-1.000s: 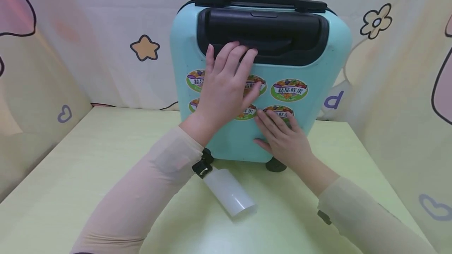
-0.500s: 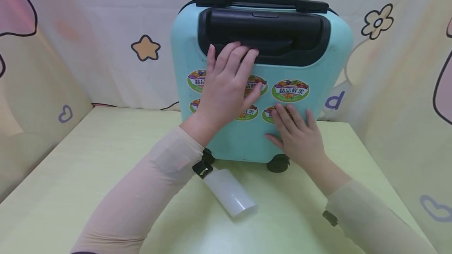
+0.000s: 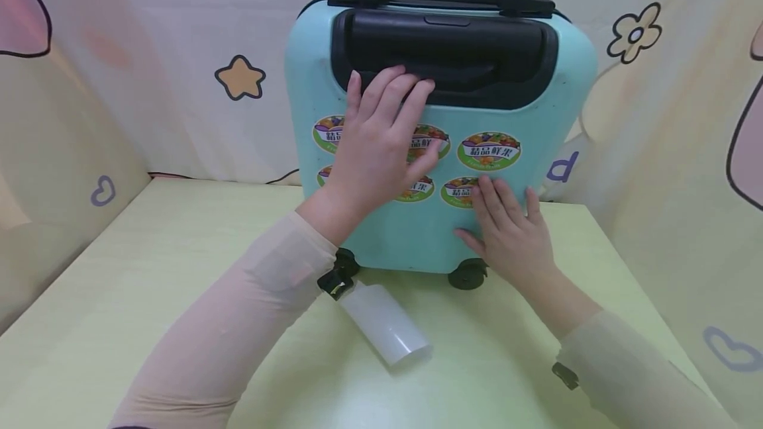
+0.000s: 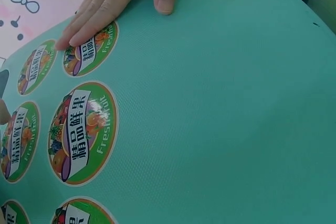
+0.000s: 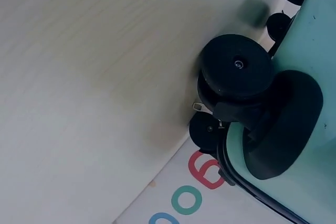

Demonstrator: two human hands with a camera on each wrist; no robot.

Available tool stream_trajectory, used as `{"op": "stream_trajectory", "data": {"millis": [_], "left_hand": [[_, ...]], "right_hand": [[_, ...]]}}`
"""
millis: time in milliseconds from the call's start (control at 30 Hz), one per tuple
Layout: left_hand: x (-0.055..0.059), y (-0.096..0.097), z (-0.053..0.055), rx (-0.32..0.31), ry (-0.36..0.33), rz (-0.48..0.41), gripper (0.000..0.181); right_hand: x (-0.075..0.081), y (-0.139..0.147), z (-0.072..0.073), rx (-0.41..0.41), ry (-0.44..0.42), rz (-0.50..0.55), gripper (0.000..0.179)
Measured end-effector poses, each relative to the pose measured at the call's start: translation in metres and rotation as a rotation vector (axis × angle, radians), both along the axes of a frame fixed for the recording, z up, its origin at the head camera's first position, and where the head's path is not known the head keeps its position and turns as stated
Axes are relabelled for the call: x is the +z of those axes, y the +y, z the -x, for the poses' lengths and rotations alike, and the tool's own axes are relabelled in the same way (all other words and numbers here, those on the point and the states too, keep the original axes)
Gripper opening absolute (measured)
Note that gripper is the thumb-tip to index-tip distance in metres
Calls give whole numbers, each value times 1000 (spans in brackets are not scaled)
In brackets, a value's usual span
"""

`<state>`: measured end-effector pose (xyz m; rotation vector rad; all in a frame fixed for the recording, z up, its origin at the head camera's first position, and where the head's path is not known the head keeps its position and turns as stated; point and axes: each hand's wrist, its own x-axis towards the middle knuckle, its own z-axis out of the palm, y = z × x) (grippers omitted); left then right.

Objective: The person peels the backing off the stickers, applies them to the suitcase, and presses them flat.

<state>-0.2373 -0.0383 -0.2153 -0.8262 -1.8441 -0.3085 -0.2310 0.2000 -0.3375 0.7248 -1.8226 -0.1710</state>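
A mint-green suitcase (image 3: 411, 237) stands upright on black wheels, its black handle panel (image 3: 453, 51) at the top. Several oval fruit stickers are on its front in two rows; one is the upper right sticker (image 3: 489, 151). My left hand (image 3: 381, 138) rests on the front, fingertips at the panel's lower edge, covering parts of some stickers. With straight fingers, my right hand (image 3: 512, 230) presses the lower right sticker (image 3: 457, 192), hiding its right part. The left wrist view shows that sticker (image 4: 90, 51) lying flat under the right fingers.
A curled whitish sheet (image 3: 390, 326) lies on the pale yellow table (image 3: 179, 310) in front of the suitcase. Black caster wheels (image 5: 236, 66) touch the tabletop. A patterned cloth (image 3: 149, 85) hangs behind and at both sides.
My right hand has slid rightward across the lower right sticker, uncovering its left part. My left hand has stayed in place on the suitcase.
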Motion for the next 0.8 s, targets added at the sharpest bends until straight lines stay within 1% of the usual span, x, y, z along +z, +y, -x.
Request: {"op": "stream_trajectory", "data": {"millis": [200,300,467,567,633,700,800], "left_hand": [[2,-4,0,11,3,42,49],[2,-7,0,22,3,70,49],[-2,-11,1,29,2,109,52],[-11,-14,-1,5,3,110,53],[-20,-18,-2,-16,2,103,54],[-30,-23,-3,-36,5,92,53],[-45,-33,-5,-35,-7,88,53]], "right_hand": [[-5,0,-7,-15,-30,19,69],[-6,0,-9,-11,-71,22,69],[-11,2,-11,-17,-122,16,69],[-15,3,-14,-15,-159,23,70],[-17,3,-17,-9,-196,27,70],[-18,1,-19,14,-217,36,70],[-19,-1,-22,43,-232,42,70]]}}
